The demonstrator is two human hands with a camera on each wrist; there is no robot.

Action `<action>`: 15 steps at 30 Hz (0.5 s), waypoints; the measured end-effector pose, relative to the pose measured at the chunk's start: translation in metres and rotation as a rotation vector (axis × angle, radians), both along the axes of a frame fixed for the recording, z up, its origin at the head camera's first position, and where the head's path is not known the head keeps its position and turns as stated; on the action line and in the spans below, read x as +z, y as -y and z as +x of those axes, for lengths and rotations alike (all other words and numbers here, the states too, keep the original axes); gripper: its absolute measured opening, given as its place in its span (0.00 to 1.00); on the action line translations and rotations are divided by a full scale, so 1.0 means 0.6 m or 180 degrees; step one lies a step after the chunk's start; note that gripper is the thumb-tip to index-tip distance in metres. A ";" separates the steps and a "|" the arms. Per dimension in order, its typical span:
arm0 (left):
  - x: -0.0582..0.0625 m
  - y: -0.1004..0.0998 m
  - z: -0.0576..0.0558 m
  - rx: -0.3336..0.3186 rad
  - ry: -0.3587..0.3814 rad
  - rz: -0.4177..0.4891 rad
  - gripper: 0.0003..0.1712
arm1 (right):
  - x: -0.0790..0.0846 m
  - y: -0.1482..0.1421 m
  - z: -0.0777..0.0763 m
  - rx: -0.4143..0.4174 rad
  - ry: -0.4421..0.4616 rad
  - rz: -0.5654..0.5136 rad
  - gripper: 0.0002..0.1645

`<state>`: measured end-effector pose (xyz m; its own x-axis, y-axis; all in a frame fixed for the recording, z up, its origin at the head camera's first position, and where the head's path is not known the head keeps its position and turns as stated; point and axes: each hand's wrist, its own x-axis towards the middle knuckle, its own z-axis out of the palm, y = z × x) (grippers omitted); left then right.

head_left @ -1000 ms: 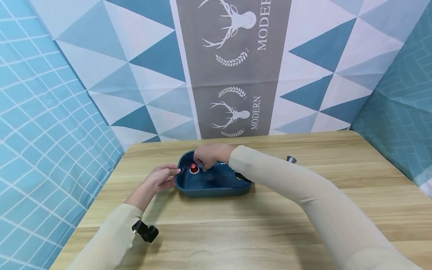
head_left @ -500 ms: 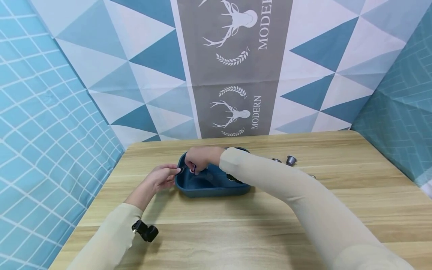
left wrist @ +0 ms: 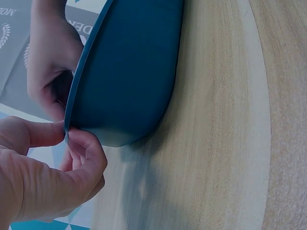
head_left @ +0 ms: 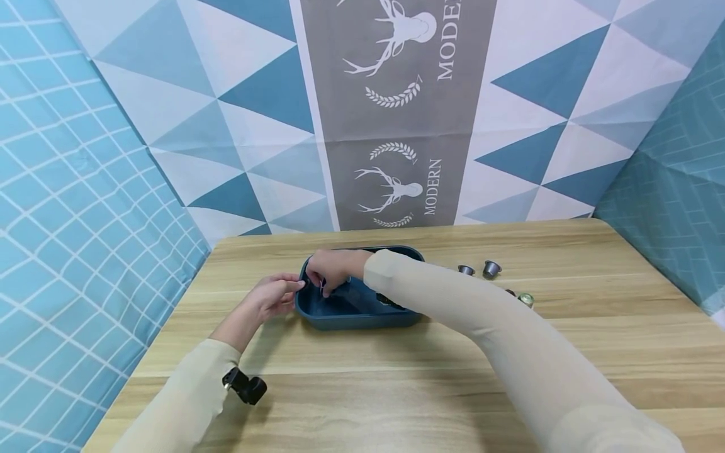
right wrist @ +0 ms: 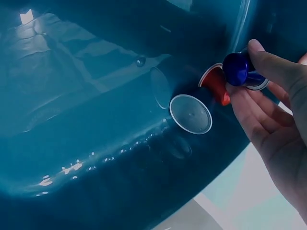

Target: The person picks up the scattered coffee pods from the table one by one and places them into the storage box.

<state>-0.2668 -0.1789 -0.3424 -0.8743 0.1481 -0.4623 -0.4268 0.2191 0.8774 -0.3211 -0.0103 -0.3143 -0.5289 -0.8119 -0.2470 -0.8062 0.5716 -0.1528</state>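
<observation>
Blue capsule (right wrist: 236,69), pinched in the right hand (right wrist: 283,141), is partly covered.

Head camera faces forward-down; both close wrist views share the basin (left wrist: 129,62).

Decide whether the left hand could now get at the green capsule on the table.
Probably not: the left hand pinches the blue tub, and the right arm crosses between that hand and the green capsule.
</observation>
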 end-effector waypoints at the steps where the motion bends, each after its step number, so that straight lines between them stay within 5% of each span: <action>1: 0.000 0.000 0.000 0.0011 0.0004 0.0000 0.27 | -0.001 0.001 0.000 0.0003 0.0006 -0.0016 0.13; 15: 0.002 0.001 0.003 -0.0033 -0.0022 -0.0038 0.30 | -0.017 0.011 0.000 -0.0040 -0.0247 -0.0127 0.16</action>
